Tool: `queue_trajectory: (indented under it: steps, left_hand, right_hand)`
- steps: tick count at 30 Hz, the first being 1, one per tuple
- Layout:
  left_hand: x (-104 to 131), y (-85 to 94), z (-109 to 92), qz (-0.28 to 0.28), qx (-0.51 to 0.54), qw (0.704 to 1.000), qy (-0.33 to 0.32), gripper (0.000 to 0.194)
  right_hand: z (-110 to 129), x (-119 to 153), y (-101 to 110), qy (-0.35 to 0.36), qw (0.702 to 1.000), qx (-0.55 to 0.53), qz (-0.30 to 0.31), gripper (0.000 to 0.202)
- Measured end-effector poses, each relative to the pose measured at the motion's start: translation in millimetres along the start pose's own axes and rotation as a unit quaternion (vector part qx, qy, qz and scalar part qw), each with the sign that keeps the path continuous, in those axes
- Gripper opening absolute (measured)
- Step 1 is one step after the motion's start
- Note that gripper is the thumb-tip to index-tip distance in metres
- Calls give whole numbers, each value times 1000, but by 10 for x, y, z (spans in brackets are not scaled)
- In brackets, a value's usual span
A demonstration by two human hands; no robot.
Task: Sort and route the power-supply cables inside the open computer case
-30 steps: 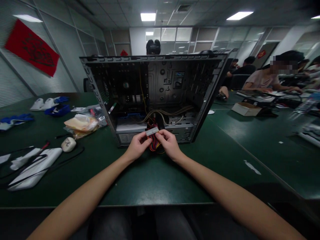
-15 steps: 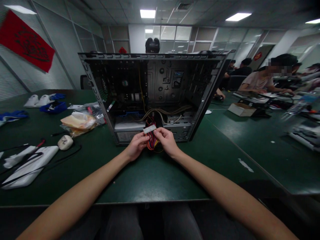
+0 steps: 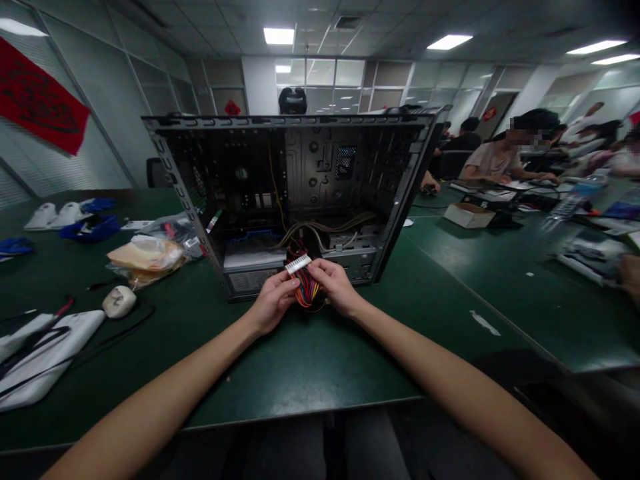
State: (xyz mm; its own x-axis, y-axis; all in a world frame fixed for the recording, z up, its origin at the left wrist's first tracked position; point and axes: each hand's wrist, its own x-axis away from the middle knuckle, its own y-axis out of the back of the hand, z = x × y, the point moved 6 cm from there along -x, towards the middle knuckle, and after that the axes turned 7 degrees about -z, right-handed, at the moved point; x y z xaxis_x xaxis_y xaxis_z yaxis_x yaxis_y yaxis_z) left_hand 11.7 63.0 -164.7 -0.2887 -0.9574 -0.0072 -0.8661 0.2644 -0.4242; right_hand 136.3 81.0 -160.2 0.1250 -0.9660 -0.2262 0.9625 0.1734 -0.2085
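Between my two hands is a white multi-pin power connector [image 3: 299,264] with a bundle of red, yellow, orange and black wires [image 3: 306,292] hanging below it. My left hand [image 3: 274,301] pinches its left end, the thumb lying along the wires. The fingertips of my right hand [image 3: 336,285] close on its right end. Just behind stands an open computer case [image 3: 320,160], its side panel off and its inside facing me. More cables [image 3: 325,230] run along the lower part of the case, above the labelled power supply [image 3: 253,280].
On the left lie a plastic bag with wrapped parts [image 3: 147,257], a white computer mouse [image 3: 119,302], a white flat device [image 3: 55,360] with black cables, and blue gloves [image 3: 90,227]. Across the table on the right are a small box [image 3: 469,215], a plastic bottle [image 3: 575,197] and a seated person [image 3: 493,160].
My view has turned slightly to the right, so the surroundings sit further left. Both hands keep their grip on the connector, which is tilted a little differently.
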Motion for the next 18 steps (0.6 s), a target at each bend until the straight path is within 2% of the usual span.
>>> queue_trajectory:
  steps: [10, 14, 18]
  left_hand:
    - [-17, 70, 65, 15, -1, 1000, 8, 39]
    - [3, 37, 58, 19, -1, 1000, -21, 34]
    - [-7, 17, 63, 18, -6, 999, -37, 33]
  right_hand:
    - [77, 59, -61, 60, 996, 63, 31, 46]
    - [134, 145, -108, 134, 979, 146, 55, 40]
    - [177, 189, -84, 215, 949, 227, 41, 33]
